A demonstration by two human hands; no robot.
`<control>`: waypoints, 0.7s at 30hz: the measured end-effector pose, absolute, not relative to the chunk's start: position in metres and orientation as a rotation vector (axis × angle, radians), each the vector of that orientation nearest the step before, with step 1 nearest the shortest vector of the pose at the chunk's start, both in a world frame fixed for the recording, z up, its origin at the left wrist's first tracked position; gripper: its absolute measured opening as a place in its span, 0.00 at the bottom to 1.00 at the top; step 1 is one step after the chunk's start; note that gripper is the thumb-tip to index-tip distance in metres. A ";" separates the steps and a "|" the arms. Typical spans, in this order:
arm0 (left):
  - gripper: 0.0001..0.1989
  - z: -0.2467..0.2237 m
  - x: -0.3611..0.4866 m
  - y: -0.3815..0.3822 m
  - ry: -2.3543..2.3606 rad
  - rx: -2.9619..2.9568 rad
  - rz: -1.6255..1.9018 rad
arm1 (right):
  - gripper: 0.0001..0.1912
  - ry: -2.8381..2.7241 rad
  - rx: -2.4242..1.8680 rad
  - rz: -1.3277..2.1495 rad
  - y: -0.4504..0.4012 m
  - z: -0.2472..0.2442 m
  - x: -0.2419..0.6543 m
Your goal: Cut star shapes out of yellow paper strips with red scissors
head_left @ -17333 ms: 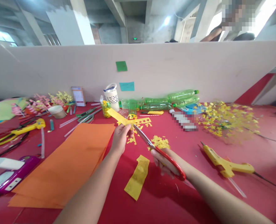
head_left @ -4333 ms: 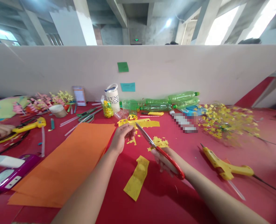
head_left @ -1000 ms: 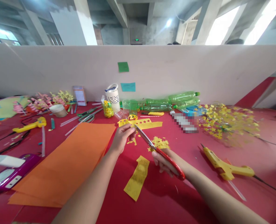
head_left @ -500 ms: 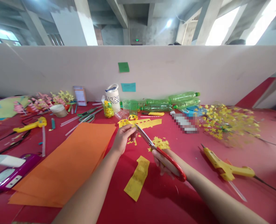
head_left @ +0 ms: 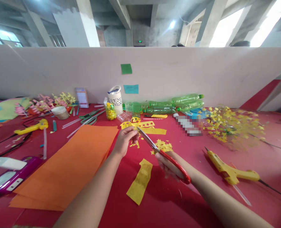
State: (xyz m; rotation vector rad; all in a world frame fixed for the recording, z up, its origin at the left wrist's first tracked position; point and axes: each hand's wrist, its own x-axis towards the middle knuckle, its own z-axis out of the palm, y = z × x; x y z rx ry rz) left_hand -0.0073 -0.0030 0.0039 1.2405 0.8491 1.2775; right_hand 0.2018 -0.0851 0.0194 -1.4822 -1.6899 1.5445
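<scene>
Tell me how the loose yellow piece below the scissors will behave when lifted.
Probably light and rather floppy: the yellow piece looks thin, with a slightly uneven surface. It seems unlikely to roll, since it lies nearly flat on the red table.

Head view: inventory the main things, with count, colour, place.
Scissors: one, red-handled, centre
Paper strip: one, yellow, centre
Loose piece: one, yellow, front centre
Stars: many, yellow, centre
Punched scraps: several, yellow, centre
Sheets: at least two, orange, left
Glue guns: two, yellow, opposite sides
Bottles: several, green, back
Tumbler: one, white, back
Star spray: one, yellow, right
Flower sprays: several, pink and yellow, left
Device: one, purple, left
Notes: two, green and blue, partition
Table: one, red, underneath
Left hand: one, holding paper strip
Right hand: one, holding scissors
</scene>
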 end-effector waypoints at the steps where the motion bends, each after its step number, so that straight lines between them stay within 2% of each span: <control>1: 0.09 0.004 -0.008 -0.003 0.846 1.240 1.282 | 0.29 -1.692 -1.485 1.547 -0.085 0.020 0.202; 11: 0.07 0.005 -0.010 0.000 0.839 1.221 1.347 | 0.27 -1.628 -1.489 1.570 -0.085 0.019 0.200; 17: 0.12 0.008 -0.007 -0.003 0.824 1.214 1.295 | 0.27 -1.591 -1.461 1.560 -0.086 0.019 0.199; 21: 0.11 0.007 -0.004 -0.005 0.825 1.221 1.279 | 0.27 -1.585 -1.466 1.556 -0.086 0.016 0.198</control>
